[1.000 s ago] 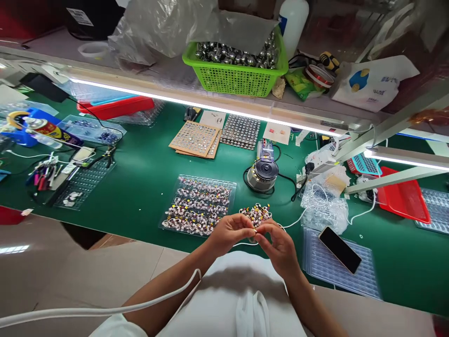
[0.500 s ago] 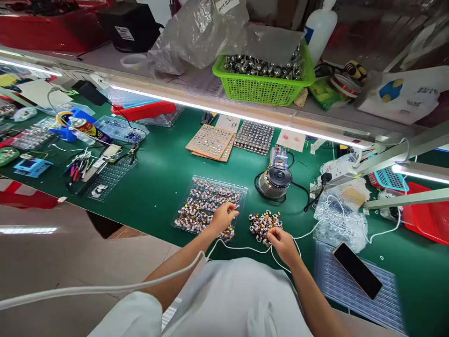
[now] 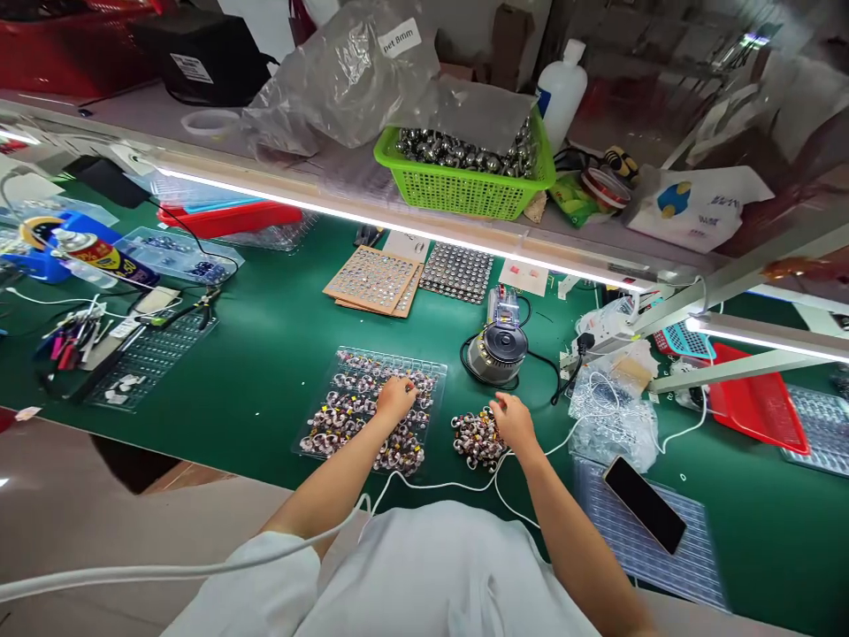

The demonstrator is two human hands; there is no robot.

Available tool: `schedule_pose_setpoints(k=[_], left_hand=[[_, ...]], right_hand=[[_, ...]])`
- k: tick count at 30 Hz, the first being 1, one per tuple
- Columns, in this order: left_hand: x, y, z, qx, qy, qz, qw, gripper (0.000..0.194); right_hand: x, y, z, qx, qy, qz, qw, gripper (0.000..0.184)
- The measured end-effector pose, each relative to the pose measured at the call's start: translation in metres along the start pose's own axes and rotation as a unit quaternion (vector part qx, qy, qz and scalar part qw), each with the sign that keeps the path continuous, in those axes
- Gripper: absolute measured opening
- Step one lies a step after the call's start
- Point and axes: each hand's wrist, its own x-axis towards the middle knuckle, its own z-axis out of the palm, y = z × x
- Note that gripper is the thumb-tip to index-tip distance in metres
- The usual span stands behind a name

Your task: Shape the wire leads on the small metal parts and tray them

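My left hand [image 3: 396, 400] is over a clear plastic tray [image 3: 434, 372], its thumb and fingers pinched together. Whatever they may hold is too small to make out. Rows of small white ring-shaped parts [image 3: 332, 416] with dark and yellow bits fill much of the tray. To the right, a loose pile of the same small parts [image 3: 476, 438] lies on the green bench top. Along the pile's upper right side is my right hand [image 3: 516, 423], thumb and forefinger slightly apart, with nothing visible between them.
A round grey-and-black device [image 3: 497, 349] with a coiled cable stands behind the pile. A white cable [image 3: 451, 485] crosses the bench's front edge. On the right, a phone [image 3: 645, 504] rests on ribbed plastic trays [image 3: 690, 557]. Overhead, a shelf holds a green basket [image 3: 468, 186] of shiny metal balls.
My view has turned, shifting the bench scene leftward. My left hand has moved farther back over the tray. My right hand has risen from the pile's near edge to its upper right, its fingers parting.
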Motion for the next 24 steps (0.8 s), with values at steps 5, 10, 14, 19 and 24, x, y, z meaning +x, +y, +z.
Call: schedule_pose_setpoints(k=[5, 10, 14, 19, 24], left_hand=[[-0.005, 0.005, -0.008, -0.062, 0.013, -0.021, 0.998, 0.023], [-0.022, 0.022, -0.028, -0.196, 0.02, -0.038, 0.98, 0.025], [-0.047, 0.05, -0.045, -0.333, -0.038, -0.037, 0.942, 0.035], [-0.094, 0.094, -0.064, -0.441, -0.184, -0.03, 0.878, 0.037], [-0.134, 0.129, -0.076, -0.507, -0.364, -0.045, 0.78, 0.032]], right_hand=[[0.036, -0.029, 0.027, 0.139, -0.01, 0.075, 0.987, 0.025], [0.055, -0.048, 0.04, 0.257, -0.034, 0.112, 0.959, 0.028], [0.04, -0.059, 0.031, 0.32, -0.066, 0.072, 0.942, 0.022], [-0.025, -0.071, 0.0, 0.328, -0.129, -0.009, 0.936, 0.018], [-0.095, -0.079, -0.04, 0.202, -0.216, -0.163, 0.941, 0.045]])
